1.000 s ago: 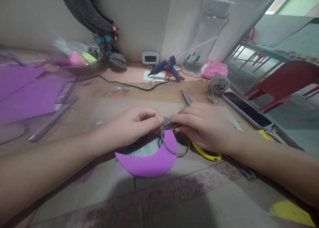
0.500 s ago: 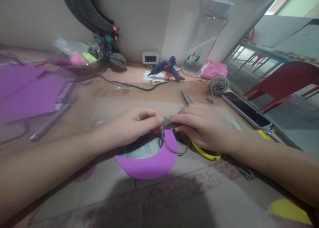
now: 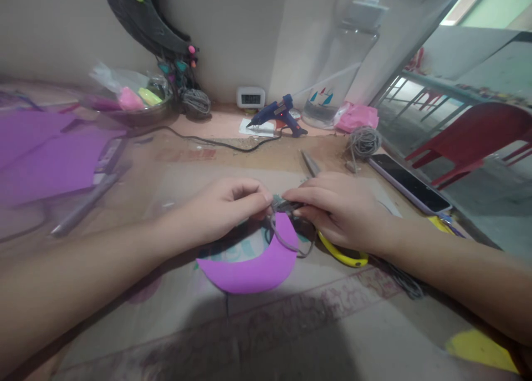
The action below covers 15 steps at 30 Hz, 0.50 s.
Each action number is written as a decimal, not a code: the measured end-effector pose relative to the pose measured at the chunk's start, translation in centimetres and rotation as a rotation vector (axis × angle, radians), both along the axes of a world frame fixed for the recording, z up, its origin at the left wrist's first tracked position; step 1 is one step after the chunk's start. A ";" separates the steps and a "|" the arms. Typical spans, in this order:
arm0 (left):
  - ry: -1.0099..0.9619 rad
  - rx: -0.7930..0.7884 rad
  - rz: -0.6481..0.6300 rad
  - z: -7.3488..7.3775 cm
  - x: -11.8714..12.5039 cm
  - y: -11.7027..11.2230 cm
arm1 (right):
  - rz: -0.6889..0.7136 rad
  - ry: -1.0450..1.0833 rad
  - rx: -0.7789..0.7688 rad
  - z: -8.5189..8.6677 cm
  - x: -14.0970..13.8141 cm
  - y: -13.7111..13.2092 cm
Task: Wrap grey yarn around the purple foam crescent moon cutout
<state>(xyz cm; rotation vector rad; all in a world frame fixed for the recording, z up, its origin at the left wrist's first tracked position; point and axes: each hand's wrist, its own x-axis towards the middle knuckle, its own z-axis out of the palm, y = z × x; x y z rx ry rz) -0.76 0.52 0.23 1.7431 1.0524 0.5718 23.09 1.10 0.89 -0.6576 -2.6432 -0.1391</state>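
Note:
My left hand [image 3: 224, 209] and my right hand [image 3: 338, 212] meet at the middle of the table, both pinched on a length of grey twine [image 3: 286, 242] between their fingertips. The twine loops down over the tip of a purple foam crescent [image 3: 253, 267] lying flat just below my hands. Under my right hand sits a yellow-handled tool [image 3: 343, 253], probably scissors, partly hidden by the palm. What exactly sits between the fingertips is too small to make out.
A blue glue gun [image 3: 276, 113] rests at the back with its cord [image 3: 208, 141]. A twine ball [image 3: 364, 141] and a phone [image 3: 409, 182] lie to the right, purple foam sheets [image 3: 50, 159] to the left. A bowl of bits [image 3: 128, 101] stands behind, and a yellow scrap [image 3: 482, 350] lies nearest.
The hands have stayed nearly in place, the fingertips shifting slightly on the twine. The purple crescent sits a little higher and to the right in view.

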 end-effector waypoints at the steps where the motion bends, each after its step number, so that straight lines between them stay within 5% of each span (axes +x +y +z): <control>1: 0.000 0.010 0.000 0.0 0.0 0.0 | -0.001 0.001 -0.002 0.0 0.0 0.0; 15: -0.029 -0.028 -0.036 0.0 0.1 0.2 | 0.029 -0.002 0.027 0.1 -0.2 -0.1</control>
